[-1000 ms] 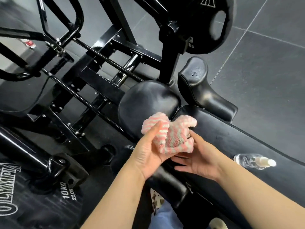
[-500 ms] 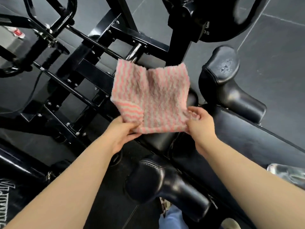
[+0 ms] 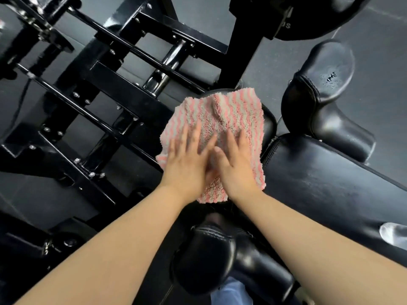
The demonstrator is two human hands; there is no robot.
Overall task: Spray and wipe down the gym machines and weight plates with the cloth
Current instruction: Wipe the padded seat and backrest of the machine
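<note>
both hands lie flat on the cloth, fingers straight and spread, pinching nothing. the left hand (image 3: 187, 166) covers its near left part, the right hand (image 3: 236, 166) sits just beside it, and the thumbs meet or overlap in the middle; the fingertips are blurred, so i cannot tell how hard they press. the pink and white striped cloth (image 3: 235, 113) is spread open over the round black pad (image 3: 269, 124) at the end of the long bench pad (image 3: 319, 183), with one ridge of slack running up its middle and its near edge hanging off the pad. it looks light, soft and fluffy, so it will likely bunch and slide on the smooth vinyl unless pinned by flat palms; to lift or refold it, take a corner or a fold of the loose far edge. at the right edge a pale thing (image 3: 394, 236) lies on the bench, too cropped to name. behind the pad stand the black steel frame (image 3: 132, 93) and a weight plate (image 3: 308, 18)
</note>
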